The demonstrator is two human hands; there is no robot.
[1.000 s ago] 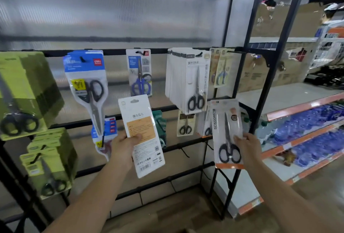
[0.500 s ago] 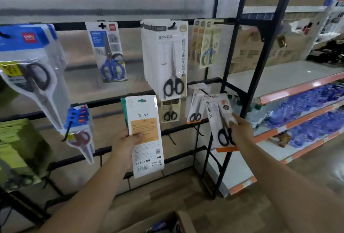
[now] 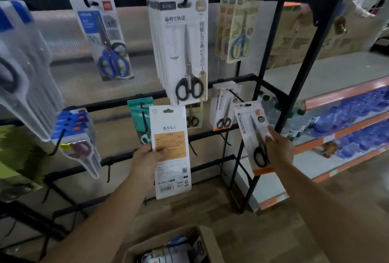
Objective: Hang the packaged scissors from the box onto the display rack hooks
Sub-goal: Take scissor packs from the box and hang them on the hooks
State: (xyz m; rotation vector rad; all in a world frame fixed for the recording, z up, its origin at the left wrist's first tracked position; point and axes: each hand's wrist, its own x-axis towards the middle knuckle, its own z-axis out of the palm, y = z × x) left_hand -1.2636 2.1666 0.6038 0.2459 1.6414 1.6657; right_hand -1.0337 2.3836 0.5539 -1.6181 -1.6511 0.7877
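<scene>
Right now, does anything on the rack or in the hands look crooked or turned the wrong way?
Yes. The white pack in the left hand shows its printed back with a barcode, not the scissors. The orange-edged pack in the right hand tilts left, its hang hole not yet on a hook. The blue-handled pack on the top bar hangs askew.

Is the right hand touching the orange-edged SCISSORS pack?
Touching: the head view shows the right hand with fingers curled onto the SCISSORS pack.

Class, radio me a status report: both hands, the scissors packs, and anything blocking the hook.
Left hand grips white pack, back showing. Right hand holds SCISSORS pack near its hook. Nothing blocking.
</scene>
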